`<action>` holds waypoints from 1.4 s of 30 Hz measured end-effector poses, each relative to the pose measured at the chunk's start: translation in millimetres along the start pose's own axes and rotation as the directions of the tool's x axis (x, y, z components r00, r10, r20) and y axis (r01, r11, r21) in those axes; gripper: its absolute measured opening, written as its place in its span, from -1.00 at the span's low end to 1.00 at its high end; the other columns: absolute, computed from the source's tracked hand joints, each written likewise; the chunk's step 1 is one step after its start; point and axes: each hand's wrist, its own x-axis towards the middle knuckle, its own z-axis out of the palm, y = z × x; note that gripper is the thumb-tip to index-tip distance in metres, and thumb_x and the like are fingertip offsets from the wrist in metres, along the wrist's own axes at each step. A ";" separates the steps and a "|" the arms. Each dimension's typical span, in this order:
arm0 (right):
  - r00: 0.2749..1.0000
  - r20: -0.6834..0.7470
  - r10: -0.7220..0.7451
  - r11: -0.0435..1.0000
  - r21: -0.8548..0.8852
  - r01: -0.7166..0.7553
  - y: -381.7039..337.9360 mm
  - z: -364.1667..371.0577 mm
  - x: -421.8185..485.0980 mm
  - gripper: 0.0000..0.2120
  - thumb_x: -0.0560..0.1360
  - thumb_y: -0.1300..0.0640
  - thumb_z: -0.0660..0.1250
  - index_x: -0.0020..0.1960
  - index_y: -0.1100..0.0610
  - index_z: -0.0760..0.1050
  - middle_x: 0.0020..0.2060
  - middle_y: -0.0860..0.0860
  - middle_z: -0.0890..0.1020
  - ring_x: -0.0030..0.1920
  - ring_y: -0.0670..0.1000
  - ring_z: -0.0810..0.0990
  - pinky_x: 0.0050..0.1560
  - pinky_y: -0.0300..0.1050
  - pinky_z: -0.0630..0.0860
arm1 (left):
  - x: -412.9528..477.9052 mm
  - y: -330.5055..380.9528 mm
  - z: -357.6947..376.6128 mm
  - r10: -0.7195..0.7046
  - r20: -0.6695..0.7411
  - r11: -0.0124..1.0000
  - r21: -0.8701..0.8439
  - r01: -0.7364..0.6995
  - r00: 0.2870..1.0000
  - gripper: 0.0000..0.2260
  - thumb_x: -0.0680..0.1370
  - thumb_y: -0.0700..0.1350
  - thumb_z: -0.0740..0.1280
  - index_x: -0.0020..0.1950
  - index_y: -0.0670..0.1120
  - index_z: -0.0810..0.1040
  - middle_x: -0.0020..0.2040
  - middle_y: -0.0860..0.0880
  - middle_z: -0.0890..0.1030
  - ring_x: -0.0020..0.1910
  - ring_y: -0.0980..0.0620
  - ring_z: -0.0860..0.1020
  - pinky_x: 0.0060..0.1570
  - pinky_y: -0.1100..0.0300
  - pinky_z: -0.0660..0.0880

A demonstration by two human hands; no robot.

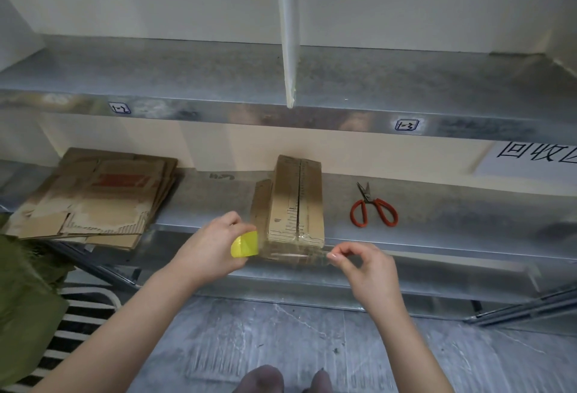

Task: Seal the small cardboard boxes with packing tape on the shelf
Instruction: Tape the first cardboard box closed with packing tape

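The left hand [212, 250] grips the tape roll [245, 244], the right hand [360, 264] pinches the strip [324, 255] by its end; the cardboard box [296, 202] stands between them. Slack could let the strip wrinkle or land crooked

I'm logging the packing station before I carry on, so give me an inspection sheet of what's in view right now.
Surface: metal shelf, lower tier, holding the items below.
Job's things: small cardboard box at the shelf's front edge, flaps closed; clear tape strip stretched in front of its near end; yellow tape roll left of it.
Clutter: flattened cardboard stack at left; red-handled scissors right of the box, apart from it.
Grippers: left hand holds the tape roll; right hand pinches the strip's free end.
Cables: nothing seen.
Surroundings: upper shelf with white divider; paper sign at right; green fabric lower left.
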 end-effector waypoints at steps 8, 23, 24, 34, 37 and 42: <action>0.985 0.044 0.166 0.986 0.013 -0.166 14.2 -3.1 27.2 -0.86 0.46 -0.06 0.45 -0.26 -0.14 0.57 -0.27 -0.21 0.64 -0.17 -0.22 0.58 -0.24 -0.36 0.37 | 6.1 -17.2 -2.6 -0.033 -0.007 0.990 -0.139 0.032 0.999 -0.55 0.27 0.22 0.53 0.01 0.23 0.37 -0.08 0.32 0.47 -0.07 0.25 0.44 -0.17 0.43 0.30; 0.942 0.167 0.291 0.955 0.011 -0.297 52.3 7.3 56.7 -0.90 0.47 0.01 0.47 -0.16 0.03 0.64 -0.24 -0.02 0.68 -0.14 -0.05 0.61 -0.17 -0.27 0.45 | 41.8 -20.1 22.7 -0.083 0.064 0.997 -0.003 0.083 0.994 -0.48 0.27 0.18 0.56 0.16 0.08 0.53 0.01 0.20 0.40 0.06 0.10 0.49 0.01 0.20 0.42; 0.937 0.174 0.304 0.950 0.015 -0.311 54.7 9.7 58.8 -0.90 0.47 0.02 0.47 -0.16 0.03 0.64 -0.24 -0.02 0.69 -0.14 -0.05 0.62 -0.17 -0.27 0.45 | 44.7 -21.9 24.5 -0.086 0.072 0.996 -0.003 0.086 0.994 -0.48 0.27 0.19 0.55 0.16 0.08 0.54 0.01 0.20 0.41 0.07 0.10 0.49 0.01 0.20 0.43; 0.910 0.203 0.361 0.918 0.094 -0.385 67.1 44.3 74.6 -0.91 0.51 0.06 0.43 -0.15 0.04 0.61 -0.24 -0.05 0.64 -0.18 -0.09 0.58 -0.22 -0.30 0.44 | 62.3 -35.9 44.7 -0.104 0.155 0.992 -0.048 0.113 0.982 -0.38 0.32 0.18 0.53 0.31 0.21 0.36 0.21 0.17 0.48 0.24 0.09 0.45 0.10 0.19 0.40; 0.911 0.194 0.363 0.899 0.184 -0.397 66.9 56.9 74.6 -0.93 0.52 0.11 0.41 -0.14 0.07 0.60 -0.20 -0.01 0.65 -0.14 -0.05 0.59 -0.12 -0.25 0.47 | 58.3 -36.0 48.5 -0.035 0.150 0.997 -0.065 0.046 0.988 -0.37 0.39 0.16 0.48 0.33 0.33 0.19 0.30 0.20 0.45 0.26 0.09 0.45 0.12 0.13 0.41; 0.897 0.186 0.401 0.846 0.300 -0.440 67.4 68.8 67.9 -0.94 0.51 0.17 0.41 -0.13 0.05 0.59 -0.22 -0.07 0.64 -0.13 -0.08 0.59 -0.06 -0.27 0.47 | 51.5 -41.1 54.1 -0.005 0.174 1.000 0.026 0.001 0.985 -0.39 0.51 0.20 0.34 0.40 0.48 0.04 0.14 0.18 0.42 0.08 0.10 0.48 0.12 0.10 0.41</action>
